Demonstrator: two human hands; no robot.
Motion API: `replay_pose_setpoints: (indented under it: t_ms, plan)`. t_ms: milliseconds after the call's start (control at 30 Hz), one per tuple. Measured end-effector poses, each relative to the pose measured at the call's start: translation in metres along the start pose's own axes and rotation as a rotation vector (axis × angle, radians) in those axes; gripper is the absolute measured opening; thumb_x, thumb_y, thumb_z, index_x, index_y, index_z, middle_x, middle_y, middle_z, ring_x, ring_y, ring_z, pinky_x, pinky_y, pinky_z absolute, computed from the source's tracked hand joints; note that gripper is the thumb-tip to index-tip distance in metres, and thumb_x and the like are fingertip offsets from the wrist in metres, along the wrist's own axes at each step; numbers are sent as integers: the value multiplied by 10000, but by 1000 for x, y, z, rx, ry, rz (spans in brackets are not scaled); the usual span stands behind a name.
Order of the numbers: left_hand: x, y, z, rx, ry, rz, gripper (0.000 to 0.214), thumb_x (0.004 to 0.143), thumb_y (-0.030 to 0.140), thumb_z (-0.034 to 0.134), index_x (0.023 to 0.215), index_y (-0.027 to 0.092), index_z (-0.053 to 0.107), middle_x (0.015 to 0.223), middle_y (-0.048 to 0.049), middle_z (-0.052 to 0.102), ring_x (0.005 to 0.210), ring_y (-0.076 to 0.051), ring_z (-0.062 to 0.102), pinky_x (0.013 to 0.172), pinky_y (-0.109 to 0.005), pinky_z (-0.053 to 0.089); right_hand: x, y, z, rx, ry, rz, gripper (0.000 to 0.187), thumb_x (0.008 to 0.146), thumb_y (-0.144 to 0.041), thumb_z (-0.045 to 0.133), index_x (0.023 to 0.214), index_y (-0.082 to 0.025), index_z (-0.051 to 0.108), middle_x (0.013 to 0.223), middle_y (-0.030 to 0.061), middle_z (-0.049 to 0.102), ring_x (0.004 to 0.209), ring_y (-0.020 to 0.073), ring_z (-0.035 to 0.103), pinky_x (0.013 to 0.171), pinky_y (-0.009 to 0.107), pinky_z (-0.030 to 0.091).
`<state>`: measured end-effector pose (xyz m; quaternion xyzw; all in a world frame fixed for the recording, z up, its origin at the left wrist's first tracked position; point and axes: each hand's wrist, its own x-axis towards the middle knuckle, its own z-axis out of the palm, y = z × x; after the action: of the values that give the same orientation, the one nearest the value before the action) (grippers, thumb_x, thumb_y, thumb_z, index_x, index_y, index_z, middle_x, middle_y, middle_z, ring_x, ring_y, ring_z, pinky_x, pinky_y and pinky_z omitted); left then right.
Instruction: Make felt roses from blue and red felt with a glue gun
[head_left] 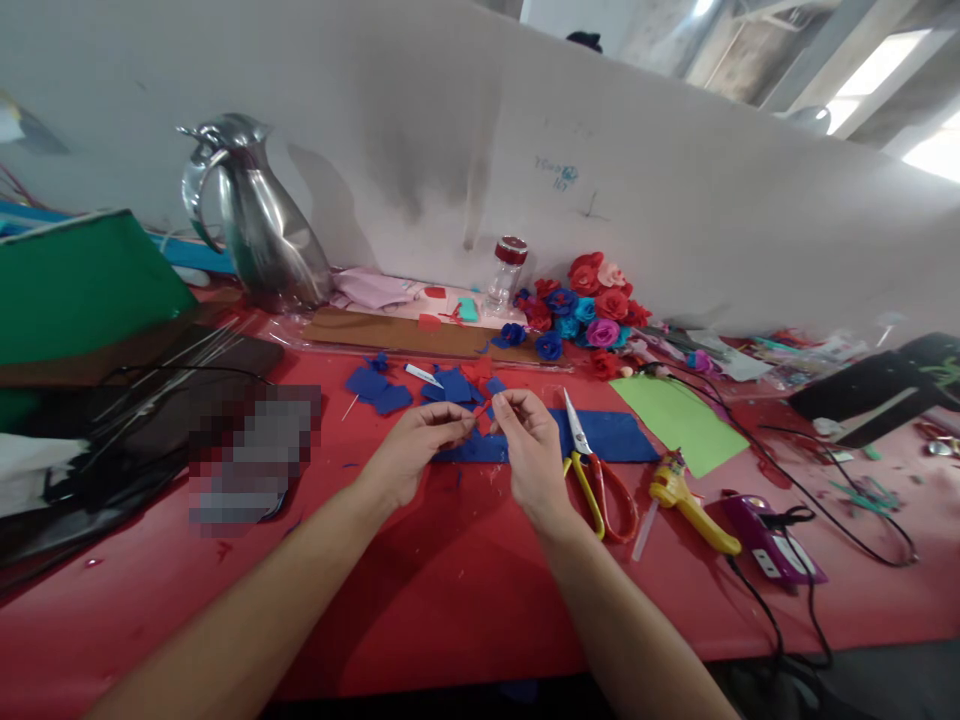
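My left hand (pixel 415 445) and my right hand (pixel 531 450) meet above the red tabletop (pixel 450 580), fingertips pinched together on a small red piece (pixel 484 412) with a thin stem or wire. Under them lies a long blue foam strip (pixel 607 436). Cut blue pieces (pixel 379 388) and red scraps (pixel 477 370) lie just beyond my fingers. Scissors (pixel 592 470) with red and yellow handles rest right of my right hand.
A yellow glue gun (pixel 690 500) and a purple device (pixel 765 535) with black cables lie at right, beside a green sheet (pixel 679 420). Finished foam roses (pixel 592 305) are piled by the white wall. A steel jug (pixel 255 220), a small jar (pixel 506 270) and a green box (pixel 75 285) stand behind.
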<state>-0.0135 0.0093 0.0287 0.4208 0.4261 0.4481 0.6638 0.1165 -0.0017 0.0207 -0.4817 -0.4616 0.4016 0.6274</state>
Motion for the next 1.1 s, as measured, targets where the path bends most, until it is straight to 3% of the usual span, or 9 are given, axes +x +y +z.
replay_pose_setpoints:
  t_ms: [167,333,633,833,1100]
  plan:
    - [2,-2,-1,-10,4,5,143,562,287,734,623,179,662,612,13,568,613,-119,459,626,-269,326,-4,-4,-1,-184,0,-119,183,823,-372,586,884,-201,612,810,11,619,669,122,554,627,268,438]
    - [3,-5,-3,-8,13,20,163,579,306,747,620,181,651,613,18,545,594,-111,435,598,-261,316,-5,-5,-1,-331,-22,-210,178,864,-347,537,847,-195,628,835,31,622,701,133,563,646,276,449]
    - [4,-7,-5,-22,17,52,167,570,289,752,613,170,644,595,25,526,562,-97,407,565,-246,315,-5,-5,0,-381,-31,-336,140,880,-278,527,848,-204,641,850,42,619,754,142,576,669,277,469]
    - [3,-3,-3,-34,33,27,184,553,292,761,612,169,638,607,23,531,572,-96,430,566,-237,320,-4,-6,-1,-388,-3,-320,125,873,-266,529,913,-202,629,890,45,621,724,130,576,655,273,481]
    - [2,-2,-4,-47,42,14,207,537,308,774,610,170,639,593,28,521,567,-92,410,562,-236,309,-4,-3,-2,-446,-14,-419,113,865,-214,529,900,-202,635,885,49,622,772,143,583,684,283,487]
